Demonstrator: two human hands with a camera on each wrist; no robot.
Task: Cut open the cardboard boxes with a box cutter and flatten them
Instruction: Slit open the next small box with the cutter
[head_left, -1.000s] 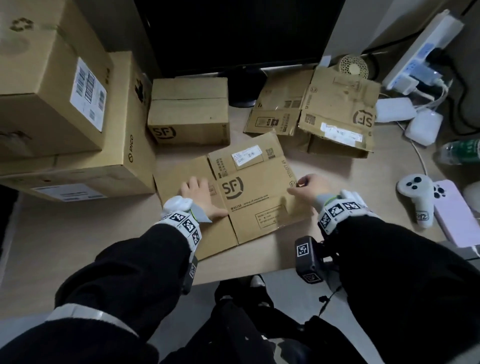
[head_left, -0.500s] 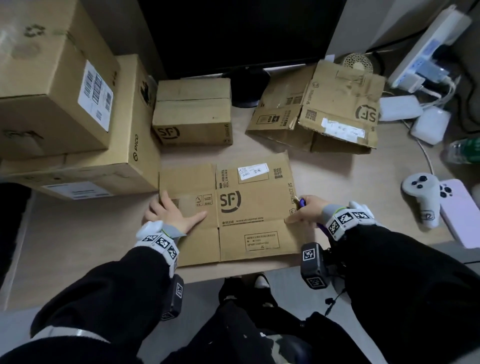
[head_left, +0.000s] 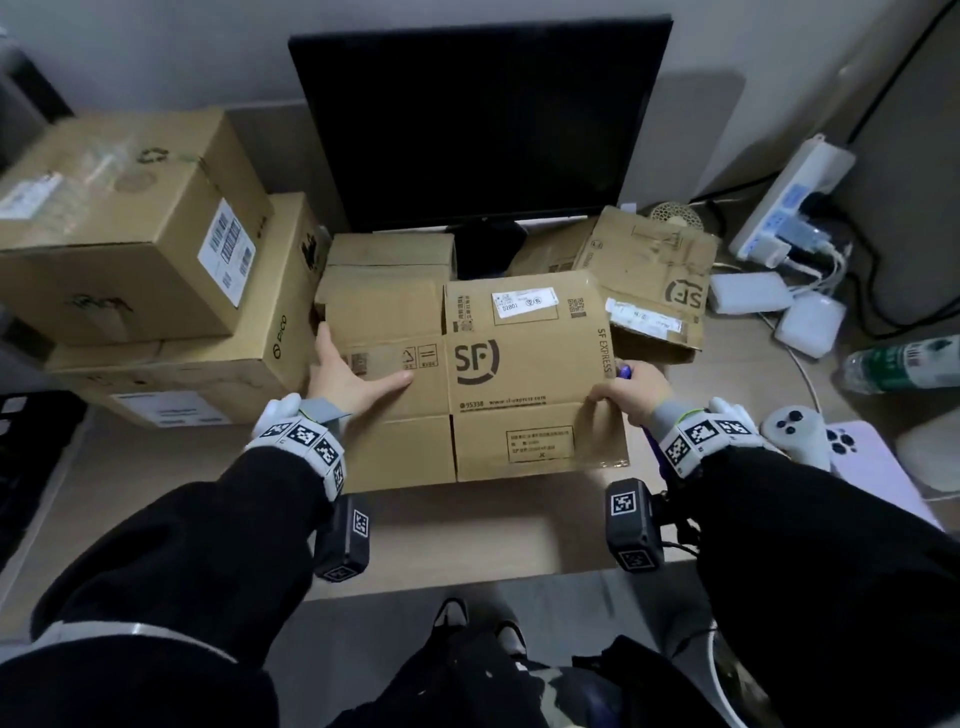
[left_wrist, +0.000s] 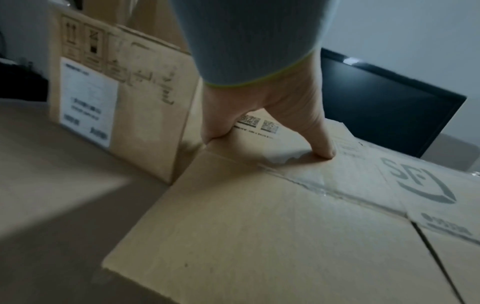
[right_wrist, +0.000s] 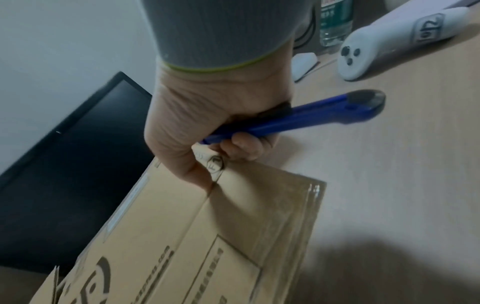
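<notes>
A flattened SF cardboard box (head_left: 519, 374) is held between both hands over the desk, its far edge raised toward the monitor. My left hand (head_left: 348, 374) pinches its left edge, thumb on top (left_wrist: 322, 148), fingers curled under the edge. My right hand (head_left: 628, 389) grips a blue box cutter (right_wrist: 311, 115) in its fist and pinches the box's right edge (right_wrist: 221, 170) with thumb and fingers. Only the cutter's blue tip (head_left: 625, 371) shows in the head view; its blade is hidden.
A sealed SF box (head_left: 389, 254) stands behind the flat one. Two big boxes (head_left: 130, 234) are stacked at left. Flattened cardboard (head_left: 654, 270) lies back right, before the monitor (head_left: 478, 124). A white controller (head_left: 795, 431), phone (head_left: 872, 467), bottle (head_left: 904, 364) and power strip (head_left: 795, 197) crowd the right.
Both hands have carried the flattened box away from the desk's front edge toward the monitor, and it now covers part of the sealed SF box. The left hand shifted from pressing on top to gripping the edge.
</notes>
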